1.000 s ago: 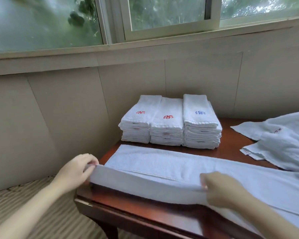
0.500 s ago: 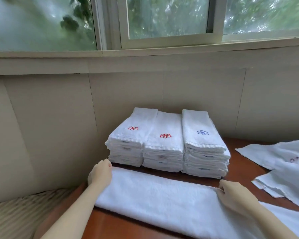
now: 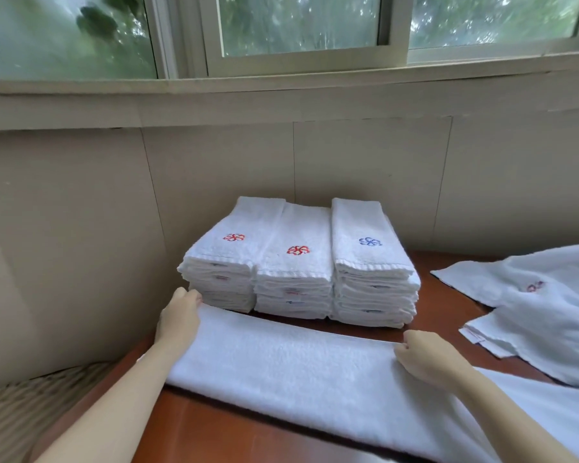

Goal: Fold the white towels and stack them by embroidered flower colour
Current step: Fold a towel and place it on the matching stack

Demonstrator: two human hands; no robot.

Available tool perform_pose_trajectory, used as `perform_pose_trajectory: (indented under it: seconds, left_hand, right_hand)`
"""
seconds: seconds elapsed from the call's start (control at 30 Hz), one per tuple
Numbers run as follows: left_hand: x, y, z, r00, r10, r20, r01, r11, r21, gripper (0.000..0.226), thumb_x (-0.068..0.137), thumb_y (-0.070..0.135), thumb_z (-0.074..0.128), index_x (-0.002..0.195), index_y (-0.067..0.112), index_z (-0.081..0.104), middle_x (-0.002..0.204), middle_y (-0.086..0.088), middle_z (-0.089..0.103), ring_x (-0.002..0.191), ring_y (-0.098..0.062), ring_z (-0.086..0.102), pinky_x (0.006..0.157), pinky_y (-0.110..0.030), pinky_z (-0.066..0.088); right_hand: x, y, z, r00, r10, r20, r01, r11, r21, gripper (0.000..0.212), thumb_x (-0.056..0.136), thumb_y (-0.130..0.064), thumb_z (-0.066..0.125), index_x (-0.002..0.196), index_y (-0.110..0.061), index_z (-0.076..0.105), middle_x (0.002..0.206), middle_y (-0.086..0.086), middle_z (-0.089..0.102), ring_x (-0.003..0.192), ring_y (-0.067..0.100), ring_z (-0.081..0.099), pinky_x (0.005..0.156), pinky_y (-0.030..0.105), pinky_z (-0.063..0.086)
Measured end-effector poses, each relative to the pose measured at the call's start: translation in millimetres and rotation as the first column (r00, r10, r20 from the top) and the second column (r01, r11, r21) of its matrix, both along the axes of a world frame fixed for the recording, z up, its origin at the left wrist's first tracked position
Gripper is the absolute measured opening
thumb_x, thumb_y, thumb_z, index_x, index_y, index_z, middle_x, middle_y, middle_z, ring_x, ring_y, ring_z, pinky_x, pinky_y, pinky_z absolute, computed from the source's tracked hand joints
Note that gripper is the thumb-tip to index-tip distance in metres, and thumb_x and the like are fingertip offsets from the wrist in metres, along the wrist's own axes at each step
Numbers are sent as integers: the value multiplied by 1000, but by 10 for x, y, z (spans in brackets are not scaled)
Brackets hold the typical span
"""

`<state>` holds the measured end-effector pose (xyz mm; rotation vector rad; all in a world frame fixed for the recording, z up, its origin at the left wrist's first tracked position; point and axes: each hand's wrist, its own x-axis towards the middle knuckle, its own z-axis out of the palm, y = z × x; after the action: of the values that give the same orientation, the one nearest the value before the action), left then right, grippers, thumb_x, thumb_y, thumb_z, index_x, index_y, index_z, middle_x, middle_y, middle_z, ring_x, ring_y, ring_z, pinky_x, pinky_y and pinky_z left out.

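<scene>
**Lengthwise fold, edges being aligned.** The lengthwise-folded towel (image 3: 298,369) lies as a long band across the near part of the worktop (image 3: 214,426), just in front of three finished stacks set against the wall. The left hand (image 3: 181,315) sits at the band's far left corner with the wrist low and the fingers curled onto the cloth, apparently pinching the doubled edge. The right hand (image 3: 425,359) meets the same far edge further along, knuckles up, its fingers likewise closed on the hem. Both forearms reach forward and lie low over the towel. These two grips probably hold the upper layer flush with the lower one, so that the band is even before any crosswise fold. The left red-flower stack (image 3: 224,262), middle red-flower stack (image 3: 295,272) and blue-flower stack (image 3: 371,262) stand side by side and touching. Their flowers face up, so each colour can be read at a glance. The unfolded towels (image 3: 549,312) lie overlapping at the right, one showing a reddish flower. The flower of the towel in hand is hidden, so the stack it belongs on cannot be told.
</scene>
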<state>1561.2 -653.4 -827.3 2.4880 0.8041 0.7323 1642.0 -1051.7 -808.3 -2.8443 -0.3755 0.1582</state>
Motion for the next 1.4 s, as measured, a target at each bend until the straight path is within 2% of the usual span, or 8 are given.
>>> perform_pose_trajectory:
  seconds: [0.3, 0.47, 0.63, 0.8, 1.1, 1.2, 1.3, 1.4]
  left_hand:
    - [153, -66, 76, 920, 120, -373, 8, 946, 325, 17, 97, 17, 39, 106, 19, 54, 114, 1, 56, 104, -23, 56, 77, -33, 44]
    - [80, -647, 119, 915, 209, -344, 23, 825, 565, 24, 94, 14, 43, 113, 24, 52, 116, 4, 51, 109, -17, 49, 86, -29, 36]
    - [20, -1498, -99, 871, -215, -442, 287, 952, 103, 49, 95, 57, 29, 135, 32, 42, 144, 1, 40, 133, -21, 34, 107, -41, 27]
    - [-194, -1537, -134, 839, -223, -496, 315, 943, 108, 60, 94, 62, 18, 149, 38, 17, 161, 4, 9, 147, -16, 8, 117, -47, 8]
    - [-569, -1402, -85, 725, -238, -646, 349, 936, 47, 62, 91, 70, 18, 147, 50, 2, 160, 13, -9, 148, -12, -5, 117, -47, 0]
    - [-630, -1433, -1, 675, -202, -710, 339, 939, 54, 61, 94, 66, 19, 149, 47, 2, 161, 6, -3, 148, -19, 1, 118, -48, 5]
    - [-572, -1678, 164, 677, -178, -714, 343, 935, 92, 58, 99, 48, 28, 152, 29, 15, 158, -6, 17, 143, -29, 21, 115, -43, 22]
    - [-503, -2176, 262, 706, -327, -629, 466, 882, 65, 52, 98, 34, 39, 147, 24, 28, 149, -7, 31, 136, -28, 34, 110, -37, 32]
  right_hand:
    - [-57, 85, -27, 999, -44, 32, 44, 999, -26, 11, 89, -23, 39, 82, -18, 46, 86, -5, 50, 83, 18, 50, 66, 28, 39]
    - [-151, 62, -72, 990, -106, 94, 101, 993, 55, 15, 91, -23, 39, 76, -19, 38, 82, -5, 47, 81, 20, 49, 63, 29, 38]
    - [-376, -191, -46, 975, -167, 147, 155, 984, 89, 20, 93, -36, 44, 90, -18, 38, 106, 3, 50, 106, 25, 49, 74, 31, 36]
    - [-787, -772, 75, 980, -179, 89, 183, 983, -36, 10, 84, -23, 44, 85, -21, 35, 98, 1, 40, 107, 24, 44, 73, 31, 32]
    - [-1389, -1710, 580, 926, -7, -377, -71, 979, -192, 10, 76, -4, 47, 68, -10, 48, 68, 3, 50, 57, 16, 44, 49, 23, 34]
    - [-1494, -1919, 637, 829, -34, -559, 6, 999, -53, 19, 81, -1, 50, 99, -5, 57, 86, 9, 55, 58, 12, 55, 57, 22, 50]
    - [-1523, -2161, 620, 843, -126, -523, 37, 983, -178, 40, 85, -1, 45, 124, -8, 50, 103, 15, 59, 61, 17, 59, 58, 24, 53]
    - [-1540, -2330, 578, 888, -176, -425, 19, 937, -348, 26, 80, 1, 46, 103, -3, 58, 88, 12, 61, 67, 23, 55, 54, 27, 45]
